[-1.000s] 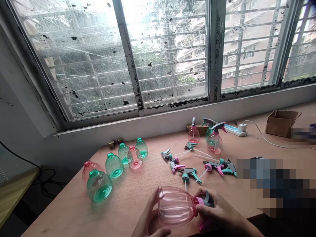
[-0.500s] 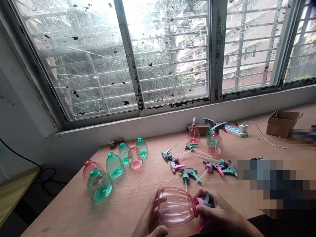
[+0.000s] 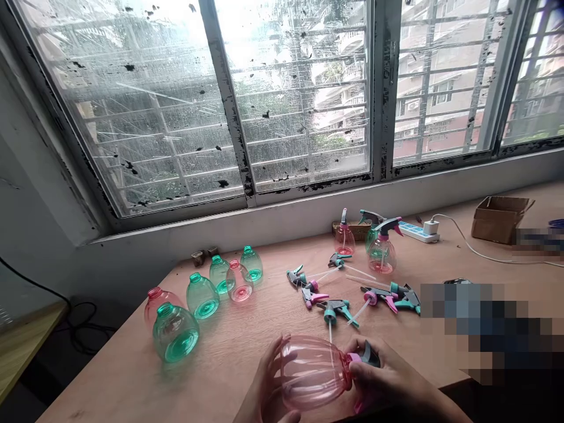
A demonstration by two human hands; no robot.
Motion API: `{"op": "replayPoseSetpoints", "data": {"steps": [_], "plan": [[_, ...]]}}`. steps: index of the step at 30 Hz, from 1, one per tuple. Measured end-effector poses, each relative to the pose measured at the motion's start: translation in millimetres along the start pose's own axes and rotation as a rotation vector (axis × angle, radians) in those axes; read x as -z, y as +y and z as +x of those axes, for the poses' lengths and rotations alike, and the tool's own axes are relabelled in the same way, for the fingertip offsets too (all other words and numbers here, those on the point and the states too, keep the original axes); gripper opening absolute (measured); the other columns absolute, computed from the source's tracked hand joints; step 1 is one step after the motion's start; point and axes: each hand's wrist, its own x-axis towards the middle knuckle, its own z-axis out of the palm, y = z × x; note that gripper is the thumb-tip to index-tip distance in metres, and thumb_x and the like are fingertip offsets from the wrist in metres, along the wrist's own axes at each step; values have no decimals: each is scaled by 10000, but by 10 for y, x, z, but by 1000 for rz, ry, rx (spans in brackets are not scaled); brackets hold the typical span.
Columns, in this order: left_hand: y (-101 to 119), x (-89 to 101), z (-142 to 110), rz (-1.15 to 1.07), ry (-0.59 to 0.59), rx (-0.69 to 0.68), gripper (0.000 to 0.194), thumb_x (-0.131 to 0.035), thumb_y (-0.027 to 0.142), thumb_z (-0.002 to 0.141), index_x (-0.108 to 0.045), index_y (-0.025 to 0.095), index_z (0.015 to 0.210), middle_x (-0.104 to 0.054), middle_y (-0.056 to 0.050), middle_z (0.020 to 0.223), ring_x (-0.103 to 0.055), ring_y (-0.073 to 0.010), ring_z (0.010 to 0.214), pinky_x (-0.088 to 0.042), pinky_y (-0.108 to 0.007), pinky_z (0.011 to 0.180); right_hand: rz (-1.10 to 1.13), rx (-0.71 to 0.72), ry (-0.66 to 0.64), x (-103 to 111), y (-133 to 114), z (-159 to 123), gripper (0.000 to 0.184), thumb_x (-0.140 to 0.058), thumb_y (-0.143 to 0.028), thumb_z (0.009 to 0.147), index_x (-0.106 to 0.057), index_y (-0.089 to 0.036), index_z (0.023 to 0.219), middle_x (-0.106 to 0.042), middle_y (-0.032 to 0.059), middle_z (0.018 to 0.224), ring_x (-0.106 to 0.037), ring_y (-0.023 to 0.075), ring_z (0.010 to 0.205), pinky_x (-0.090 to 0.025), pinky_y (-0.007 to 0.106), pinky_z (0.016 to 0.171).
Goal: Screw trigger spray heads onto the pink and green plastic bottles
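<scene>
A clear pink spray bottle [image 3: 311,373] lies sideways between my hands above the near table edge. My left hand [image 3: 267,382] is wrapped round its base end, with fingers visible through the plastic. At the neck, my right hand [image 3: 374,373] grips the pink collar of the grey and pink spray head [image 3: 369,354]. Beyond the bottle lie several loose spray heads with tubes, among them a teal and grey one [image 3: 335,311] and a pink and grey one [image 3: 381,298]. To the left stand several open bottles, including a green bottle [image 3: 176,335] and a pink bottle [image 3: 240,282].
Fitted spray bottles [image 3: 382,252] stand at the back, near a white power strip [image 3: 418,231] with a plugged-in charger and cable. A cardboard box [image 3: 501,219] sits at the right. Windows [image 3: 304,100] line the far side of the wooden table [image 3: 110,376].
The pink bottle has turned slightly about its length, and my left fingers have shifted on its base. My right hand keeps its grip at the neck. The view has moved slightly.
</scene>
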Motion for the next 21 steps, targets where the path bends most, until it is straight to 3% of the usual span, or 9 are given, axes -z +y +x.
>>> {"op": "replayPoseSetpoints", "data": {"steps": [4, 8, 13, 15, 18, 21], "plan": [[40, -33, 11, 60, 35, -31, 747, -768, 504, 793, -413, 366, 1436, -312, -128, 1621, -370, -389, 1439, -391, -490, 1111, 14, 5, -6, -5, 14, -8, 415, -692, -574, 847, -613, -168, 873, -706, 10, 683, -636, 158, 579, -462, 251, 566], [2, -53, -8, 79, 88, -20, 610, -709, 478, 858, -439, 391, 1398, -245, -85, 1660, -304, -371, 1485, -318, -483, 1166, 0, 10, 15, 1, 46, 0, 417, -697, -572, 846, -613, -164, 868, -693, 6, 645, -636, 156, 567, -453, 241, 537], [25, -43, -7, 39, 51, -14, 807, -762, 504, 799, -350, 402, 1486, -253, -92, 1666, -221, -375, 1521, -299, -511, 1179, 54, 8, -9, -2, 92, 17, 418, -701, -567, 848, -590, -166, 882, -743, 52, 735, -666, 169, 610, -508, 264, 575], [45, -49, 12, -23, 40, -1, 857, -769, 534, 776, -334, 402, 1502, -257, -87, 1665, -265, -381, 1507, -284, -532, 1183, 71, 7, -21, -4, 111, 20, 419, -704, -567, 847, -581, -168, 885, -746, 57, 740, -676, 174, 617, -529, 275, 589], [59, -70, 49, -170, -35, 68, 957, -782, 576, 741, -280, 378, 1531, -405, -121, 1593, -410, -399, 1435, -334, -553, 1150, 97, 1, -24, -6, 125, 19, 428, -716, -575, 832, -577, -172, 879, -743, 50, 733, -674, 177, 597, -543, 288, 581], [52, -72, 69, -171, -66, 128, 988, -786, 538, 760, -236, 333, 1555, -577, -133, 1451, -457, -383, 1407, -324, -551, 1158, 92, 6, -6, -8, 109, 18, 435, -728, -581, 818, -582, -175, 875, -743, 45, 728, -686, 189, 619, -532, 283, 594]]}}
